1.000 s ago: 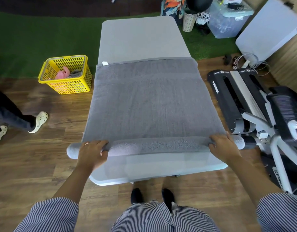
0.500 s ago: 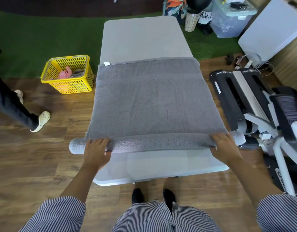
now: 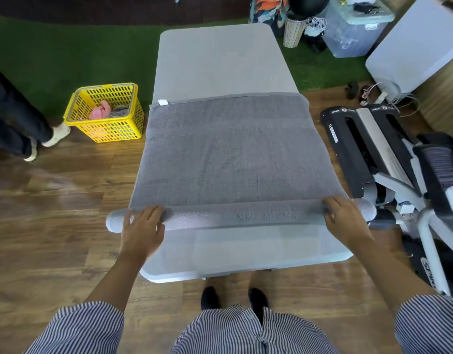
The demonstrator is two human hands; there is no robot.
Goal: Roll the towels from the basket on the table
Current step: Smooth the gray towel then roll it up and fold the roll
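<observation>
A grey towel (image 3: 228,154) is rolled across the table (image 3: 220,60) under spread fingers of the left hand (image 3: 141,226) and right hand (image 3: 345,218); uneven pressure could skew the roll.

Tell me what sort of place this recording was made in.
Probably a home room or informal indoor space used for recording, not a laundry: a folding table on wood flooring, artificial grass behind, an exercise stepper and a plastic storage bin alongside.
</observation>
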